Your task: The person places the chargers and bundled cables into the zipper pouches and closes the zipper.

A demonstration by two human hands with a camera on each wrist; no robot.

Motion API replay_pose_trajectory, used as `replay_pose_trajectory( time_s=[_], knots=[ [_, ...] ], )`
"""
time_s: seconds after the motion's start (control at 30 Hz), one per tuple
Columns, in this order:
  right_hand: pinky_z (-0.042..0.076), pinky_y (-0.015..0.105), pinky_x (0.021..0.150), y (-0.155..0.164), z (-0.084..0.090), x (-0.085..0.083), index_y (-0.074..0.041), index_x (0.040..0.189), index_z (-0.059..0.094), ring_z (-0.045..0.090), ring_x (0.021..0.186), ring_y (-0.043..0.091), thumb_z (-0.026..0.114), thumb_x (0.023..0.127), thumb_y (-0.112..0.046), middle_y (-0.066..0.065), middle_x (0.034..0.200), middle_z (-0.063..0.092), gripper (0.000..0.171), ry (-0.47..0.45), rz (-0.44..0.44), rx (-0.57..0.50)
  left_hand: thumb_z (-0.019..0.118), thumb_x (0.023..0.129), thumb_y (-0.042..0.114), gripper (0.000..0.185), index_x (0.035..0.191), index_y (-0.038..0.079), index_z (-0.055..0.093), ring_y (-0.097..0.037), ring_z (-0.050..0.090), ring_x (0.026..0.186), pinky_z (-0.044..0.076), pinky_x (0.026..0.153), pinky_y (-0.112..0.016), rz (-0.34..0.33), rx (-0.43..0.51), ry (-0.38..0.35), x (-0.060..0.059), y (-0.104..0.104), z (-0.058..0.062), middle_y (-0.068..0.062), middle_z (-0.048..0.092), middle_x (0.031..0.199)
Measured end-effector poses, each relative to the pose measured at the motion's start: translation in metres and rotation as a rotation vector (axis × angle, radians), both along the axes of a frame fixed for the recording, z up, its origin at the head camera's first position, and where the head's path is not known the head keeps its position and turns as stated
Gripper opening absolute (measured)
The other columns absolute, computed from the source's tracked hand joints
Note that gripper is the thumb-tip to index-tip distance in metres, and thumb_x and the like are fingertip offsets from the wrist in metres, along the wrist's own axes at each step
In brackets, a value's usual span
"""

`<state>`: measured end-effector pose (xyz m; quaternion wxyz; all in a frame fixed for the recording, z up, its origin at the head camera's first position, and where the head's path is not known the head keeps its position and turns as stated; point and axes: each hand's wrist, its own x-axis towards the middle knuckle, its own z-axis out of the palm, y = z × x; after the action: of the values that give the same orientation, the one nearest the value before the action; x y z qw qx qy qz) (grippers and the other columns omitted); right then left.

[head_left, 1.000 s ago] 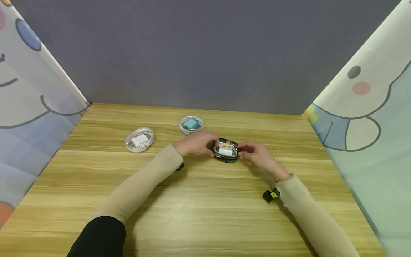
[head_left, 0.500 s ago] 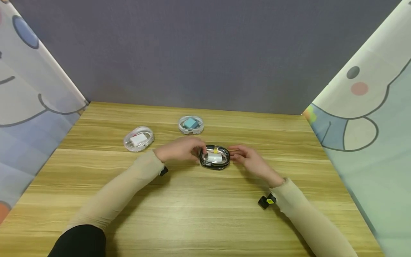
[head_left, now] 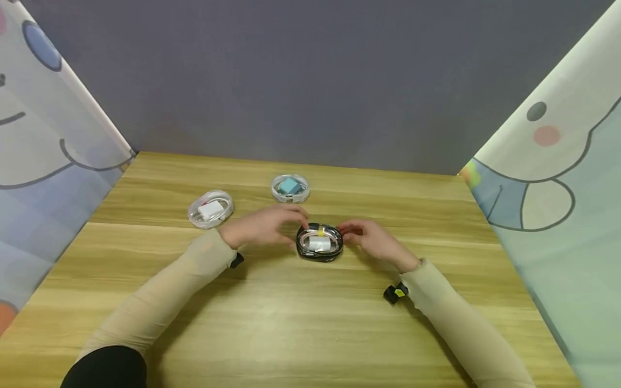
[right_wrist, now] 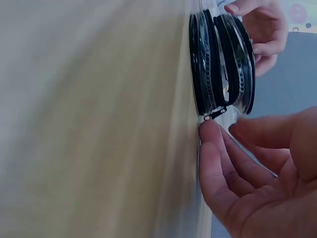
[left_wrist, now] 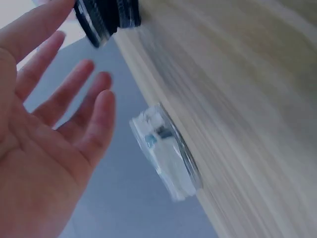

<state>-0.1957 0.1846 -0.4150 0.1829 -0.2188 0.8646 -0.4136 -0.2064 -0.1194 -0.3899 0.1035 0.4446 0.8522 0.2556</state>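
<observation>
A round clear zip case with black trim (head_left: 319, 252) lies on the table between both hands, holding a white charger and a coiled cable. The left hand (head_left: 264, 226) is at the case's left side, its fingers spread and slightly bent. In the left wrist view, that hand's palm (left_wrist: 44, 148) shows nothing in it, and the black-trimmed case (left_wrist: 106, 20) is at the top. At the case's right edge is the right hand (head_left: 375, 242). In the right wrist view its fingertips (right_wrist: 210, 131) are right at the zip pull (right_wrist: 215, 114), thumb held apart from the fingers.
Two clear round cases with white edges stand farther back: one with a white charger (head_left: 211, 209) at left, one with a blue charger (head_left: 290, 187) near the middle. A dark grey panel (head_left: 301, 81) rises behind the wooden table (head_left: 291, 334), with printed curtains at both sides.
The black-trimmed case has moved left and a little nearer, with both hands moving along beside it. The left hand's fingers have loosened from the case's edge and spread.
</observation>
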Motion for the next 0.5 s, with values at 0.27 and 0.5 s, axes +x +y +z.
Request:
replay_pose_trajectory(
  time_s=[0.27, 0.5],
  knots=[
    [0.050, 0.043, 0.094, -0.011, -0.001, -0.017, -0.006, 0.128, 0.067, 0.063, 0.108, 0.023, 0.062, 0.097, -0.004, 0.006, 0.116, 0.070, 0.032, 0.025, 0.068, 0.074, 0.083, 0.082, 0.014, 0.040, 0.119, 0.020, 0.071, -0.017, 0.046, 0.126, 0.043, 0.103, -0.034, -0.118, -0.077, 0.166, 0.008, 0.011, -0.001, 0.001, 0.055, 0.139],
    [0.053, 0.038, 0.088, -0.012, -0.004, -0.021, -0.003, 0.118, 0.072, 0.065, 0.095, 0.019, 0.062, 0.095, 0.000, 0.006, 0.103, 0.072, 0.025, 0.078, 0.087, 0.129, 0.083, 0.081, 0.011, 0.053, 0.131, 0.022, 0.068, -0.019, 0.043, 0.137, 0.044, 0.104, -0.036, -0.214, -0.117, 0.245, 0.008, 0.020, -0.005, 0.004, 0.054, 0.144]
  ],
)
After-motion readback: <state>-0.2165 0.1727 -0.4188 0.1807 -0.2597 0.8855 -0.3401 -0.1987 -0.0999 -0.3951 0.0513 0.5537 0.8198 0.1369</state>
